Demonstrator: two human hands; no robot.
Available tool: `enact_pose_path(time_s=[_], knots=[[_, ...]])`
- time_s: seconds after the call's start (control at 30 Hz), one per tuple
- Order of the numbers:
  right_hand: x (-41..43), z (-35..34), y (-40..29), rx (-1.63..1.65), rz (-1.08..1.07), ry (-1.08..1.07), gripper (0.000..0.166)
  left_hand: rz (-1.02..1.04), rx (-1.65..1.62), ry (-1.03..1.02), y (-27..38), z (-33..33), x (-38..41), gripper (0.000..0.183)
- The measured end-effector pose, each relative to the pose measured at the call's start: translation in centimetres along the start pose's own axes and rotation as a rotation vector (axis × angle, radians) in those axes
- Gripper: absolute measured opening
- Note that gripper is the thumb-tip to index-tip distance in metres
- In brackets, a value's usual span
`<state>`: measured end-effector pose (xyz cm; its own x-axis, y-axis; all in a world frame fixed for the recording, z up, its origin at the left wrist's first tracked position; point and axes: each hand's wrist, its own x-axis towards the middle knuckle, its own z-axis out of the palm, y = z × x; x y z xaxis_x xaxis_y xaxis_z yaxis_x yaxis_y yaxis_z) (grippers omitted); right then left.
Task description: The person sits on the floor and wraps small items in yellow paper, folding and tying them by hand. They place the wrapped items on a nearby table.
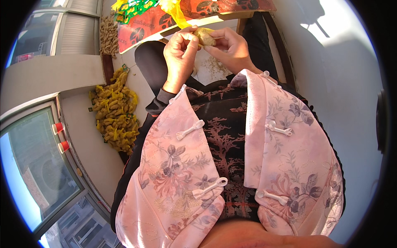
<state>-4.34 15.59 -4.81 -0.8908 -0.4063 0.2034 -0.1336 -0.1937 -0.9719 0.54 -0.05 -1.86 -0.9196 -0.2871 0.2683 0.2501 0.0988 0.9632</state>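
Both of my hands meet at the near edge of a red board [149, 23], over my lap. Between them is a tan, lumpy root or tuber [206, 37], wrapped in yellow net. My left hand [182, 46] pinches the net at the left end of the bundle with thumb and forefinger. My right hand [229, 46] holds the bundle's right side between thumb and fingers. Yellow netting [173, 12] stretches up from the bundle onto the board. Green printed tags [135, 9] lie at the board's upper left.
A big heap of yellow-netted roots [116, 114] lies on the floor to the left. Loose roots [108, 32] are piled left of the board. Crumbs of dirt [217, 66] dot the tiles below my hands. A wall [335, 93] rises at the right, windows [40, 167] at the left.
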Motion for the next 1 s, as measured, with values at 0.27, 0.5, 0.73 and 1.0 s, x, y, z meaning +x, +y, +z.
enact_pose_path(time_s=[0.27,0.5,0.73,1.0], knots=[[1.7,0.7,0.1,-0.26,-0.124,0.005,0.033,0.047,0.1,-0.03,-0.6,-1.0,0.5,0.005],[2.3,0.1,0.5,-0.043,-0.004,-0.029,0.029,-0.062,0.092,-0.141,1.2,-1.8,1.1,0.005],[3.6,0.0,0.3,-0.174,-0.044,-0.06,0.029,-0.193,-0.408,-0.223,1.5,-2.2,1.7,0.008],[7.3,0.3,0.6,-0.099,-0.05,-0.005,0.029,-0.355,-0.879,-0.223,2.0,-3.0,5.2,0.015]])
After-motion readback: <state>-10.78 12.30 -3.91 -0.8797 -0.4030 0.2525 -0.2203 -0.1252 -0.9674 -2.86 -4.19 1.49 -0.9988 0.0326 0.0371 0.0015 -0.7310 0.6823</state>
